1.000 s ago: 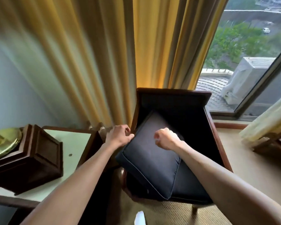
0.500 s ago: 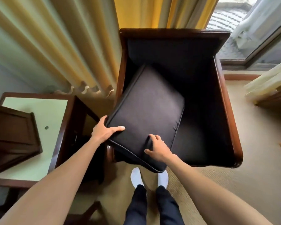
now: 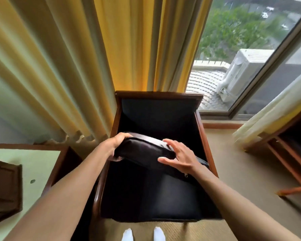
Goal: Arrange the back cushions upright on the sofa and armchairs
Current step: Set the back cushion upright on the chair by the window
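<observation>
A dark wooden armchair (image 3: pixel 201 129) with black upholstery stands before the curtain. A black back cushion (image 3: pixel 142 149) is lifted on edge above the seat, its upper edge facing me. My left hand (image 3: pixel 116 145) grips its left end, thumb underneath. At the cushion's right part, my right hand (image 3: pixel 178 156) has its fingers spread and presses against it. The black seat cushion (image 3: pixel 163 202) lies flat below.
A side table (image 3: pixel 33 167) with a pale green top and a dark wooden box (image 3: pixel 3 192) stands at the left. Yellow curtains (image 3: pixel 132 46) hang behind the chair. A window (image 3: pixel 250 54) is at the right, with another wooden frame (image 3: pixel 292 159) beside it.
The cushion lay flat and askew over the seat's front left corner. Both hands have raised it onto its edge and carried it back toward the chair's backrest.
</observation>
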{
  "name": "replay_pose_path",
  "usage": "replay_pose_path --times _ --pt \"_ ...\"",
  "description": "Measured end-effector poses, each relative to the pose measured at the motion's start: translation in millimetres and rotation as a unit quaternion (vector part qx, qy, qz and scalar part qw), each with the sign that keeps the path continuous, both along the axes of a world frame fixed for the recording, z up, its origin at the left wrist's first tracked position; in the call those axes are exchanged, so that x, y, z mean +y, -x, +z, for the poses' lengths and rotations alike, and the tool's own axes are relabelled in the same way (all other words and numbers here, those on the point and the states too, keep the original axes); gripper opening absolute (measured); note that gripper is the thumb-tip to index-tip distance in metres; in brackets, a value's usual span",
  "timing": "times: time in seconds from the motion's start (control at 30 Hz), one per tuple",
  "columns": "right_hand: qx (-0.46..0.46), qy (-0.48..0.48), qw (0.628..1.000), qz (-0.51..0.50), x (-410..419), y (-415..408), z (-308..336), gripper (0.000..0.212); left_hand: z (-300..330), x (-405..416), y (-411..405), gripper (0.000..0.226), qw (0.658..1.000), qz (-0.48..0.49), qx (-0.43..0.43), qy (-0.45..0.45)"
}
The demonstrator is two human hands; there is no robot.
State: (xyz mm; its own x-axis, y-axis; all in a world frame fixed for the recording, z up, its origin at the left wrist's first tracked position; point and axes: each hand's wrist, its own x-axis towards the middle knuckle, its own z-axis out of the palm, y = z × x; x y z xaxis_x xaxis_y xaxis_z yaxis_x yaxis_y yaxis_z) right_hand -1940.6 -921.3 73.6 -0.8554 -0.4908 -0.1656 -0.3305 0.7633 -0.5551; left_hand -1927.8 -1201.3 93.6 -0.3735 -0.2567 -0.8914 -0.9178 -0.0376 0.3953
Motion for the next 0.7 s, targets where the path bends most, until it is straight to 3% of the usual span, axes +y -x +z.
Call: replay_pose_path --times 0.07,0.13,0.23,0.33,0.4,0.5,0.6,0.7 --pt "0.038 -0.126 0.988 0.085 6 9 24 0.122 15 15 12 0.049 1.000 0.021 0.009 -0.002" --pt "0.075 -0.206 0.971 0.090 14 8 24 0.140 28 32 15 0.047 0.999 0.030 0.016 -0.009" --pt "0.099 -0.252 0.962 0.032 26 5 9 0.137 34 52 10 0.053 0.997 0.049 0.066 -0.014" --pt "0.090 -0.240 0.967 0.014 34 15 4 0.130 35 53 5 0.079 0.993 0.016 0.121 -0.005" --pt "0.099 -0.223 0.970 0.012 34 36 9 0.126 38 48 3 0.105 0.981 -0.078 0.162 0.071" --pt "0.121 -0.185 0.975 0.004 18 74 26 0.118 40 42 5 0.134 0.907 -0.253 0.197 0.275" --pt "0.120 -0.174 0.977 0.006 0 93 29 0.113 27 27 21 0.121 0.859 -0.242 0.241 0.381" --pt "0.130 -0.187 0.974 -0.010 0 104 21 0.121 16 10 42 0.096 0.851 -0.223 0.274 0.388"
